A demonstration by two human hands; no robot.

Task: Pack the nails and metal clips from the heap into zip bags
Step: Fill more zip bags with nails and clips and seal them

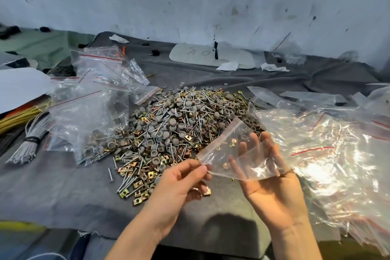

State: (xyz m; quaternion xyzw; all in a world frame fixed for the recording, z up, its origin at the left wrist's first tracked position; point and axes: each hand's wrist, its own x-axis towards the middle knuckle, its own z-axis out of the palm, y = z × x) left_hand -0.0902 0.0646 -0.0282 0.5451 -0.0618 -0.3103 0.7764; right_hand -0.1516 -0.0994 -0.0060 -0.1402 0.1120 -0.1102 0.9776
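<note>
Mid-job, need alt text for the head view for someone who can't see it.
A left hand pinches the edge of a small clear zip bag while the open right hand lies palm-up under it, over a heap of nails, grey caps and brass clips on a grey cloth. More clear bags lie on both sides of the heap.

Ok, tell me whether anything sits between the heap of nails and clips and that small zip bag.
Nothing visible does. The zip bag hangs right over the near right edge of the heap, pinched at a corner by the left hand, the right hand open beneath it. Whether its mouth is open is unclear.
</note>
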